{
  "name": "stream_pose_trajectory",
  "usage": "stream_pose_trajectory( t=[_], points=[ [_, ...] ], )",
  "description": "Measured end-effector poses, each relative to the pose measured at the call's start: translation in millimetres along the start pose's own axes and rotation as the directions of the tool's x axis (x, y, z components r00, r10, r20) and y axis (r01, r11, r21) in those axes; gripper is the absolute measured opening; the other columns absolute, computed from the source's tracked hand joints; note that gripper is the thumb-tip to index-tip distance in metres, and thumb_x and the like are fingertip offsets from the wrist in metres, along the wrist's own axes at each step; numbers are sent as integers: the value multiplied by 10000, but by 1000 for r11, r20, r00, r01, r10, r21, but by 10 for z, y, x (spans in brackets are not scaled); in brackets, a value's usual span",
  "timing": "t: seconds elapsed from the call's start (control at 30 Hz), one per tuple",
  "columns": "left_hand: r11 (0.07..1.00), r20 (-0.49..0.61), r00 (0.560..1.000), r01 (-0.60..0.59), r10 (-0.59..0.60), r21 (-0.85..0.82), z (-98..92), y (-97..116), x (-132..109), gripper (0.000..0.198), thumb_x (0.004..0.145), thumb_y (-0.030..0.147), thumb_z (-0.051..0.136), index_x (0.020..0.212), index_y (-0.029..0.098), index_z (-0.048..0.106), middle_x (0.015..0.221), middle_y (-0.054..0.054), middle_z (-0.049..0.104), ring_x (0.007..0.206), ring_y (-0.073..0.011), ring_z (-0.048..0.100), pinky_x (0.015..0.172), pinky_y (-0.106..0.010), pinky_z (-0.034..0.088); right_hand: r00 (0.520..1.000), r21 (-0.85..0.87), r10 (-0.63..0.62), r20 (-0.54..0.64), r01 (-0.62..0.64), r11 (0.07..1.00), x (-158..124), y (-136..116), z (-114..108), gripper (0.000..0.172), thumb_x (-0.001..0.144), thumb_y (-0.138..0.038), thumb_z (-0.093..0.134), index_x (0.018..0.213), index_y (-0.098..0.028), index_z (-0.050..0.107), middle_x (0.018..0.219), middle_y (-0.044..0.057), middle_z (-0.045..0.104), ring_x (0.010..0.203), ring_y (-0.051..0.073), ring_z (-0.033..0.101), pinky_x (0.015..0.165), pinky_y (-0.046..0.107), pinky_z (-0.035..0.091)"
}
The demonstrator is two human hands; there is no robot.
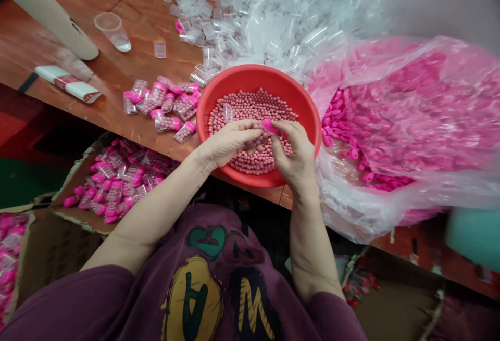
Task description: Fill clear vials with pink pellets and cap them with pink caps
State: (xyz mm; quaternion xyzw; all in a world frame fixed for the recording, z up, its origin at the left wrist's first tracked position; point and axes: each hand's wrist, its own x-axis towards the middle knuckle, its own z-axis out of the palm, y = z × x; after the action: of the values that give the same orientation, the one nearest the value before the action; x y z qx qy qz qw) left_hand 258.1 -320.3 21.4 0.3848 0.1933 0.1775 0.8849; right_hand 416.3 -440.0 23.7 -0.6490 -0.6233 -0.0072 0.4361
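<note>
Left grip (231, 140) and right grip (296, 153) pinched, close together

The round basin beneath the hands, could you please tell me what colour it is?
The basin is red, best seen in the head view.

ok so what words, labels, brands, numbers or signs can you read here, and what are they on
"A", apparently, on the yellow patch of the purple shirt
"W" or "M", striped, on the dark blue patch beside it
Unclear: the shapes on the green patch above
Too blurred to read: markings on the white-and-red packet and dark print on the cardboard box
</note>
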Motion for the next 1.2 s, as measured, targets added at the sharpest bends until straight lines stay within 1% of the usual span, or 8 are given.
stream_pose_trajectory(
  t=[0.17,0.33,0.57,0.7,0.83,0.97,1.07,1.2],
  points=[
    [997,1,998,65,-65,29,29,49,-23,75,901,177,757,953,132,728,913,-35,723,752,-78,628,703,-220,471,994,121,100,46,-105,987,9,-8,-45,250,1059,-283,617,1243,-344,774,1193,29,824,1107,244,774,1025,461,640],
    [993,-8,994,106,-105,46,55,78,-38,42,903,121,685,920,118,724,860,-29,696,683,-65,612,618,-195,424,990,174,118,82,-131,976,20,70,-87,218,1032,-266,672,1175,-353,811,1130,5,832,1056,232,774,1001,454,640],
    [996,-21,997,79,-78,42,14,39,15,50,920,144,712,956,120,737,880,-36,696,696,-73,608,617,-214,420,995,-142,-24,101,39,989,35,310,-176,305,1036,-228,656,1193,-428,825,1165,11,820,1078,261,711,984,498,613],
    [999,-34,998,50,-49,14,-9,24,28,203,927,139,712,1125,117,750,978,-69,744,757,-105,662,676,-252,470,997,-288,31,74,-9,958,7,462,-204,298,998,-194,661,1111,-395,850,1092,22,821,1012,264,712,980,504,608],
    [997,-73,995,69,-70,-24,-5,21,31,215,935,105,688,1144,114,740,1009,-74,759,787,-110,679,679,-245,472,978,-30,190,-90,-194,981,21,296,-167,231,1021,-287,674,1180,-359,825,1118,15,823,1054,250,766,995,463,636],
    [999,-57,998,30,-32,-36,-1,-12,35,183,932,86,697,1098,134,759,1022,-57,753,824,-99,669,764,-240,503,958,221,282,-56,-264,939,76,32,-20,180,1011,-326,710,1152,-337,823,1133,-2,838,1077,229,789,1018,433,643],
    [1000,-63,998,21,-21,-9,1,-33,39,90,931,146,753,1020,143,770,943,-29,722,754,-76,626,728,-220,482,959,241,281,-29,-266,933,93,-67,103,162,1002,-319,715,1121,-321,826,1102,5,844,1040,220,792,983,423,652],
    [1000,-92,995,30,-29,8,12,-16,33,120,928,196,786,1034,144,768,877,-13,690,694,-72,618,630,-207,440,966,204,254,-50,-239,949,89,-107,152,162,1011,-320,706,1126,-315,821,1098,14,842,1030,216,785,972,423,644]
  ],
)
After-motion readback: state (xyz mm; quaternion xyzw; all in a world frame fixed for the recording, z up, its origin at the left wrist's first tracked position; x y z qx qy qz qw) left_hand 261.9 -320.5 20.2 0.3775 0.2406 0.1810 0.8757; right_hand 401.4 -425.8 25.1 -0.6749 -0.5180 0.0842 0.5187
